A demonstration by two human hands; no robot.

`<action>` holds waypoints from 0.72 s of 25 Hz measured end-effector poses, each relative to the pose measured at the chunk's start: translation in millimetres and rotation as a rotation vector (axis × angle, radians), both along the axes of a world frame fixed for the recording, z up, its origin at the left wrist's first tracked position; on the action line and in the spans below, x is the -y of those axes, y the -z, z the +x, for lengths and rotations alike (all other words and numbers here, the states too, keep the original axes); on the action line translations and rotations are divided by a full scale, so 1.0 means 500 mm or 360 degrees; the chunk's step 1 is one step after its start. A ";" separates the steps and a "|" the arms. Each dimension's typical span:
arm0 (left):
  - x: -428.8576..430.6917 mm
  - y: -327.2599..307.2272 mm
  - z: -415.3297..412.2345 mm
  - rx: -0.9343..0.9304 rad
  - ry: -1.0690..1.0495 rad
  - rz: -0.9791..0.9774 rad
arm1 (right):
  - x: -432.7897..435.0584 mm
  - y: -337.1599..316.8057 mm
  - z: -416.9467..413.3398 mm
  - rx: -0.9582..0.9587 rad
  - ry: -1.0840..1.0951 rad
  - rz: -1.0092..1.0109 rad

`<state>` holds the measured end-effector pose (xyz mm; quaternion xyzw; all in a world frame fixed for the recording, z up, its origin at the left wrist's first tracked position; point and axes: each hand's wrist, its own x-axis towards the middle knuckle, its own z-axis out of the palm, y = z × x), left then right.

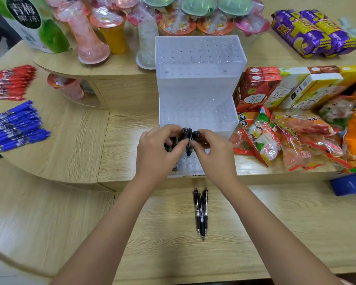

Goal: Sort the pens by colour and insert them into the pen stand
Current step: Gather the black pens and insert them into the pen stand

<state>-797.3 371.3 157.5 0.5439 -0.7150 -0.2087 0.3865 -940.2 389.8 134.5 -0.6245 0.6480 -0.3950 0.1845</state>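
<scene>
At the front lip of the pen stand (197, 89), both hands meet over its lowest tier: the left hand (158, 149) curls round a small bunch of black pens (188, 134), and the right hand (212, 153) pinches the same bunch from the other side, thumb and fingertips pressed to the barrels. These pens stand upright, long axis near vertical, their dark rounded upper ends poking out between the fingers; which end is up is hard to tell. Frosted clear plastic makes up the stand, a stepped block with 3 flat tiers, each drilled with rows of small round holes, the tallest tier at the back. Nearer the person, 3 loose black pens (201, 212) lie close together on the pale wood-grain bench (275, 223), long axis running away from the person, metal tips pointing toward them. Far to the left, a heap of blue pens (14, 126) lies side by side on a curved lower shelf (74, 145), long axis roughly left to right, and a heap of red pens (8, 83) lies the same way behind it. Glossy crinkled snack packets (286, 140) and rectangular cardboard boxes (286, 89) crowd the stand's right side; clear plastic jelly cups (111, 27) stand behind it.
</scene>
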 end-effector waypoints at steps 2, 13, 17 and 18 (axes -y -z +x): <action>0.006 -0.004 0.003 -0.0031 0.0015 0.0049 | 0.004 0.000 0.001 -0.0018 -0.0008 0.0032; 0.014 -0.021 0.013 0.0075 0.0160 0.0090 | 0.011 -0.009 0.000 -0.0019 -0.0032 0.0121; 0.015 -0.027 0.013 0.0217 0.0241 0.0039 | 0.011 -0.011 0.003 -0.0030 -0.0019 0.0144; 0.017 -0.027 0.012 0.0260 0.0275 0.0008 | 0.010 -0.013 0.003 -0.0028 -0.0012 0.0149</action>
